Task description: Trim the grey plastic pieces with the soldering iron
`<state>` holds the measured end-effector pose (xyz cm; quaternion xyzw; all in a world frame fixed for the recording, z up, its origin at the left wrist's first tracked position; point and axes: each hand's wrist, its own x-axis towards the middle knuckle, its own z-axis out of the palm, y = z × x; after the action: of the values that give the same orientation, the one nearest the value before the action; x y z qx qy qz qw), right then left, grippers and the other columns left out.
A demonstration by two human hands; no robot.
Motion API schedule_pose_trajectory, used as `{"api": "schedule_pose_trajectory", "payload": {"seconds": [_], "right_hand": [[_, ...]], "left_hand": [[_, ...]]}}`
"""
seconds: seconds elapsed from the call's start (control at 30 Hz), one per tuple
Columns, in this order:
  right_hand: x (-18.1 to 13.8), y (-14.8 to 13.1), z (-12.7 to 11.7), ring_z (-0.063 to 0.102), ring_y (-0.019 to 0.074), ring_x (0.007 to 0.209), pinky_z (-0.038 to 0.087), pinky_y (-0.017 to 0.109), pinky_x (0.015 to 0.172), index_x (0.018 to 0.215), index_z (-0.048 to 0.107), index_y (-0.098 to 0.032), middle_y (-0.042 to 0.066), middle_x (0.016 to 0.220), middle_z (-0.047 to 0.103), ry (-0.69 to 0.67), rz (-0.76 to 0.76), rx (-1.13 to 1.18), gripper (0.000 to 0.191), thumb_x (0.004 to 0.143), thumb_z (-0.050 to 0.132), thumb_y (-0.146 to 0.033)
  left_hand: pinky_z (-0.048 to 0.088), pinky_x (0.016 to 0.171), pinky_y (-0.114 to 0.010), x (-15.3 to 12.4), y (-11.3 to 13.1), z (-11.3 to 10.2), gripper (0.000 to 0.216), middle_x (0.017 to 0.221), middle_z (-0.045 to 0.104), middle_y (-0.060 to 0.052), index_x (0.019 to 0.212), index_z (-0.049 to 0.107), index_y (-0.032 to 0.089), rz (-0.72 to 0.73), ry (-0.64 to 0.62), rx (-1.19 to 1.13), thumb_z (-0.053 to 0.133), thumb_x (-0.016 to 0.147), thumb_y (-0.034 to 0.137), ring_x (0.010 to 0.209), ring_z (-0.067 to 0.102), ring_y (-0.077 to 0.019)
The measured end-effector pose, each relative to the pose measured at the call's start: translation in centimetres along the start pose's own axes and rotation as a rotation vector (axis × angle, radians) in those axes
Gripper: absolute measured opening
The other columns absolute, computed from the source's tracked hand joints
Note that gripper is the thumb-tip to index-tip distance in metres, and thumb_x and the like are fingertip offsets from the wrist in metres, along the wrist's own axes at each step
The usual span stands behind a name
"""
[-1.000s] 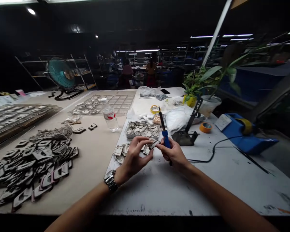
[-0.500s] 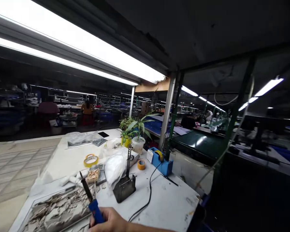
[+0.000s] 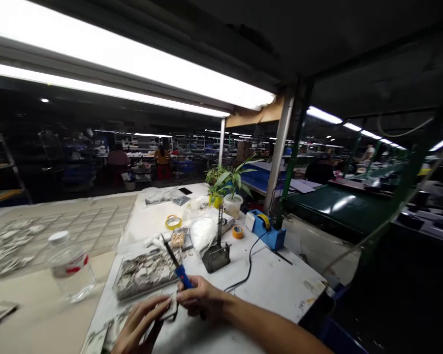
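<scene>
In my right hand is a soldering iron with a blue handle, its dark tip pointing up and to the left. My left hand has its fingers closed on a small flat whitish piece, and the fingertips of my right hand meet that piece too. Just beyond the hands lies a shallow clear tray heaped with thin greyish-white pieces. More flat pieces lie by my left wrist. A dark metal iron stand is on the white table behind the iron.
A water bottle stands at the left. Yellow tape, an orange tape roll, a white plastic bag and a blue tape dispenser lie farther back, near potted plants. A black cord crosses the table.
The view has swung left and down, bringing in the bottle. My left hand has come into view with a flat piece, beside my right hand, which still holds the soldering iron.
</scene>
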<state>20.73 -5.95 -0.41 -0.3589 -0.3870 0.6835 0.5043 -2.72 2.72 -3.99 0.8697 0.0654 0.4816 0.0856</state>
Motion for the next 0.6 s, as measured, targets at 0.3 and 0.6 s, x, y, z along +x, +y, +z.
{"api": "schedule_pose_trajectory", "payload": {"seconds": [0.3,0.6], "right_hand": [[1.1,1.7,-0.6,0.014,0.0059,0.049,0.008,0.026,0.046,0.100,0.045,-0.027,-0.016,0.059,0.034,0.005,-0.011,-0.097,0.063,0.080,0.096,-0.059],[1.5,2.4,-0.9,0.012,0.0076,0.052,0.011,0.024,0.048,0.103,0.044,-0.028,-0.014,0.062,0.030,0.025,0.017,-0.189,0.060,0.084,0.086,-0.067]], "left_hand": [[0.065,0.098,-0.034,0.5,1.3,-0.3,0.044,0.130,0.081,-0.012,0.156,0.063,0.024,0.022,-0.009,-0.025,0.055,0.114,0.015,0.112,0.077,-0.0218],[0.067,0.084,-0.037,0.5,2.1,0.1,0.039,0.118,0.083,-0.011,0.145,0.065,0.023,-0.028,0.014,0.024,0.060,0.108,0.011,0.096,0.077,-0.0229]]}}
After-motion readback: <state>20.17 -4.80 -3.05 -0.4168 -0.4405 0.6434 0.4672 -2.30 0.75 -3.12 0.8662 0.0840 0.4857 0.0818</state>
